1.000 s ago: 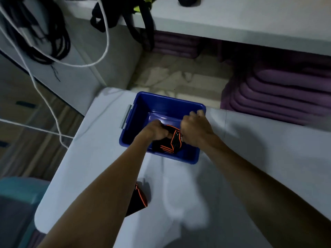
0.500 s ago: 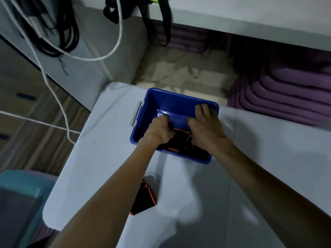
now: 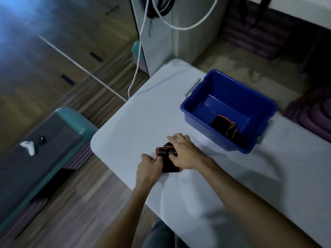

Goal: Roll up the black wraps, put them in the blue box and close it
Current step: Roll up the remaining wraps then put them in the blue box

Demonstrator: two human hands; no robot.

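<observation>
A black wrap with orange trim (image 3: pixel 167 159) lies flat on the white table (image 3: pixel 136 126), near its front edge. The person's right hand (image 3: pixel 184 154) presses down on it with fingers spread, seemingly to pin it for rolling. The left hand (image 3: pixel 149 164) pinches the wrap's near edge, fingers curled together. Well apart, toward the back right, the blue box (image 3: pixel 197 111) stands open, probably to take wraps as they are finished; one rolled wrap (image 3: pixel 224 127) already sits inside. No lid is visible.
</observation>
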